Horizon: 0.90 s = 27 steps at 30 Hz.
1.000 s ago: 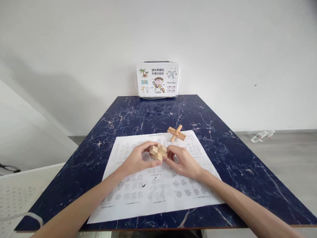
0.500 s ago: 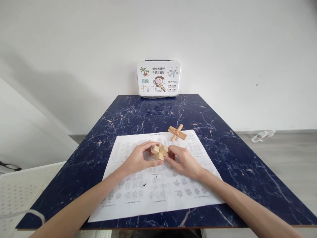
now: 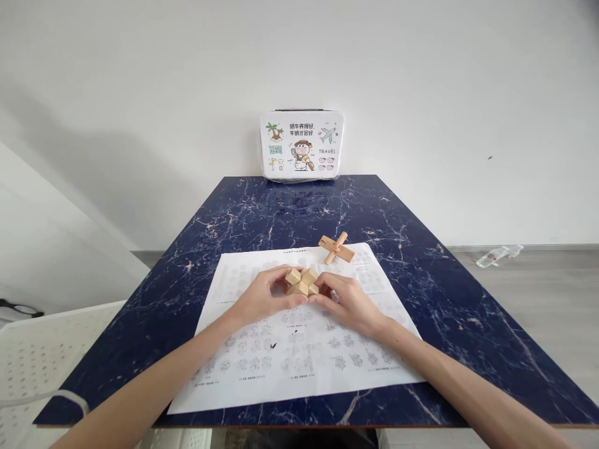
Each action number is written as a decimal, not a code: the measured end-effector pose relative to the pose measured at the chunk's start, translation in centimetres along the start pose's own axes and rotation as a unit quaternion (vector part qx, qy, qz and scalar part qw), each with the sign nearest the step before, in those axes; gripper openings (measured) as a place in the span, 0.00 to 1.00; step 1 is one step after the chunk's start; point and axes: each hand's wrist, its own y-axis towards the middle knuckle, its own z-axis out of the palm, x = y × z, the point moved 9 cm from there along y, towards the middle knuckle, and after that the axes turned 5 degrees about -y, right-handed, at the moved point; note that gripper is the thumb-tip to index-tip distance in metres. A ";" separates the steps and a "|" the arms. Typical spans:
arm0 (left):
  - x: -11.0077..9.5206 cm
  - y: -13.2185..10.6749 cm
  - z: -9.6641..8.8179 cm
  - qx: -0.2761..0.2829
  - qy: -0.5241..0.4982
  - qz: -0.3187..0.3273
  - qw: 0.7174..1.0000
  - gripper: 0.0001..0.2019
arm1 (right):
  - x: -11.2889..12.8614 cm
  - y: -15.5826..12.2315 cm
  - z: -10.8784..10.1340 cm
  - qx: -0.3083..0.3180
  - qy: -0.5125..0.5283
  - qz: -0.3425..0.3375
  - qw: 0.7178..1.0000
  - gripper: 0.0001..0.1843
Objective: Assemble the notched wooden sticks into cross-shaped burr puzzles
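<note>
Between my two hands is a pale wooden interlocking puzzle (image 3: 302,282) made of blocky pieces. My left hand (image 3: 267,294) grips its left side, thumb along the near edge and fingers curled behind. From the right, my right hand (image 3: 345,298) pinches it with thumb and bent fingers. Both hands rest over a printed instruction sheet (image 3: 299,386) with rows of small diagrams. Just beyond the right hand, a crossed group of darker wooden puzzle pieces (image 3: 336,247) lies at the sheet's far edge, touched by neither hand.
The sheet lies on a blue marbled table (image 3: 299,218). A white case with cartoon prints (image 3: 302,146) stands against the wall at the far edge. White perforated furniture (image 3: 42,355) is at the left, with a cable (image 3: 51,394). Clear plastic (image 3: 498,255) lies on the floor at right.
The puzzle has turned slightly between my hands, so its blocks now show at a different angle. Both hands stay around it. The crossed pieces lie as before; the view has shifted a little.
</note>
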 end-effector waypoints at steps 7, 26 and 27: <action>0.3 0.0 -0.1 -0.007 0.017 -0.011 1.000 0.21 | 0.3 0.1 -0.1 -0.001 0.002 -0.002 1.000 0.17; -0.1 -0.2 -0.3 -0.028 0.032 -0.012 0.999 0.23 | 0.6 0.1 0.2 0.008 0.001 -0.013 1.000 0.19; -0.1 -0.2 -0.4 -0.032 0.029 -0.011 0.999 0.23 | 0.7 0.1 0.1 0.009 0.005 -0.012 1.000 0.18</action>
